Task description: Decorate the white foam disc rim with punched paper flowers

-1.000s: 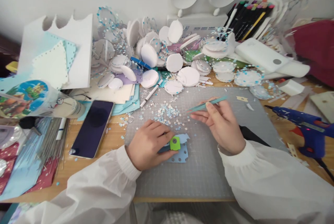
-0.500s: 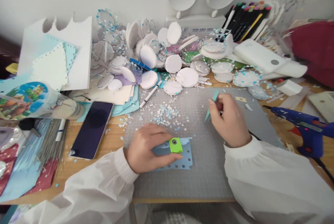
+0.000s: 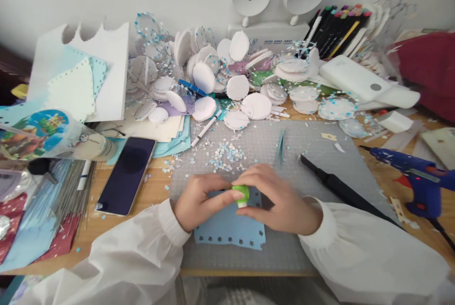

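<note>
1. Desk [image 3: 151,186]: wooden top, carrying everything listed below;
2. Cutting mat [image 3: 263,143]: gray, gridded, laid flat at the front of the desk;
3. Paper discs [image 3: 237,87]: white, heaped along the back; several have blue-specked edges;
4. Lamp [image 3: 268,33]: white; two round heads mounted on a box-shaped base, behind the heap;
5. Plastic cup [image 3: 73,141]: at far left, with a brightly printed end; its narrower part looks pale, though whether this is contents or coating cannot be told;
6. Glue gun [image 3: 426,196]: blue, at far right; a small red light shows on its body;
7. Markers [image 3: 336,32]: black barrels with colored ends, packed together at a slant beside the lamp; whatever contains them is hidden;
8. Phone [image 3: 127,174]: screen upward and dark, left of the mat;
9. Left hand [image 3: 204,200] and right hand [image 3: 280,200]: fingers bent, both gripping one object between them (see 12);
10. Light blue sheet [image 3: 231,229]: flat on the mat beneath the hands; flower-shaped holes line its near edge;
11. Tweezers [image 3: 282,139]: teal, lying on the mat beyond the right hand;
12. Green punch [image 3: 242,193]: held by both hands, over the light blue sheet; whitish lower end;
13. Loose cutouts [image 3: 227,155]: pale blue and white, piled loosely on the mat just beyond the hands.
</note>
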The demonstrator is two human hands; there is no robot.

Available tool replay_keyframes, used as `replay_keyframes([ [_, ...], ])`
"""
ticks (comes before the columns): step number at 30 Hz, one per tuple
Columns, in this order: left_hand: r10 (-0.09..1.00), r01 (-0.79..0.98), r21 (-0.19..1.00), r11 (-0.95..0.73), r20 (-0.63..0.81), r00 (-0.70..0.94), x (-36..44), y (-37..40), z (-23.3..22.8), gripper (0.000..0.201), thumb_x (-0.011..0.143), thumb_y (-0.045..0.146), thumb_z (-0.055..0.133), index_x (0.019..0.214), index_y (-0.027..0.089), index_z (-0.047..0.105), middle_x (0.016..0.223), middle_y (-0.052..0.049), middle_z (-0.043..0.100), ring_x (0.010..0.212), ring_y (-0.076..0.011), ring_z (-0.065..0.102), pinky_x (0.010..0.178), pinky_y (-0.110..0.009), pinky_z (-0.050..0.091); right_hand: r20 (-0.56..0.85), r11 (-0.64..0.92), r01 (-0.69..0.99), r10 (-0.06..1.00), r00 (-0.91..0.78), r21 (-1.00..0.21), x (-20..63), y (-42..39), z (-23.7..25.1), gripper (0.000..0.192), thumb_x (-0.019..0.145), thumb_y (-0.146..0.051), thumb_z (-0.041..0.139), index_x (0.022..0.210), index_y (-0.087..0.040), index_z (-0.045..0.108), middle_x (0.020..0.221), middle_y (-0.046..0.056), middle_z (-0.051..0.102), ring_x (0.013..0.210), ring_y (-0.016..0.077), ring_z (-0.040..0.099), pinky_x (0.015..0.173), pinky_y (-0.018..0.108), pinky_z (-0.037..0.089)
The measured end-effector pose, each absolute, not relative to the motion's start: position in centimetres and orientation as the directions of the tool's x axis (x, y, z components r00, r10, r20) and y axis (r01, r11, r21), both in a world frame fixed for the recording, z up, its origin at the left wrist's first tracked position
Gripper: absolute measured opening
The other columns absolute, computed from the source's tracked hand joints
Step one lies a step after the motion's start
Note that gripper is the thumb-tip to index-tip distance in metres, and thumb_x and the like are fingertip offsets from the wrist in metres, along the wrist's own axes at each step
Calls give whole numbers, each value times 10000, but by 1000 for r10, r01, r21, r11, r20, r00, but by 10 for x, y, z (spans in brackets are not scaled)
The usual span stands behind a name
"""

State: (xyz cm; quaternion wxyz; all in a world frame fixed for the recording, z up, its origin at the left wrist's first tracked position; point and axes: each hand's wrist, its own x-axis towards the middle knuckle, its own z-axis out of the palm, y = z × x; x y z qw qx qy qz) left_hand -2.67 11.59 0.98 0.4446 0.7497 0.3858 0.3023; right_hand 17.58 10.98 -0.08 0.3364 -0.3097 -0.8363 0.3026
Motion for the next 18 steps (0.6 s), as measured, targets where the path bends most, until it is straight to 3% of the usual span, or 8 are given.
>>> replay_keyframes([
  [4,853,320,900,-297,99,513,-27,116,10,265,875,278,529,775,108,706,694,-68,682,618,-142,610,589,-242,472,299,492,309,811,-503,-814,181,111,1,316,824,-278,645,1102,-215,509,929,57,588,849,187,545,766,357,456],
  [18,843,410,836,-365,110,526,-28,117,10,227,870,191,522,746,113,695,630,-41,625,581,-116,548,569,-222,413,205,401,277,818,-538,-873,187,115,4,310,812,-229,639,1086,-182,502,948,51,569,837,153,533,754,295,437],
])
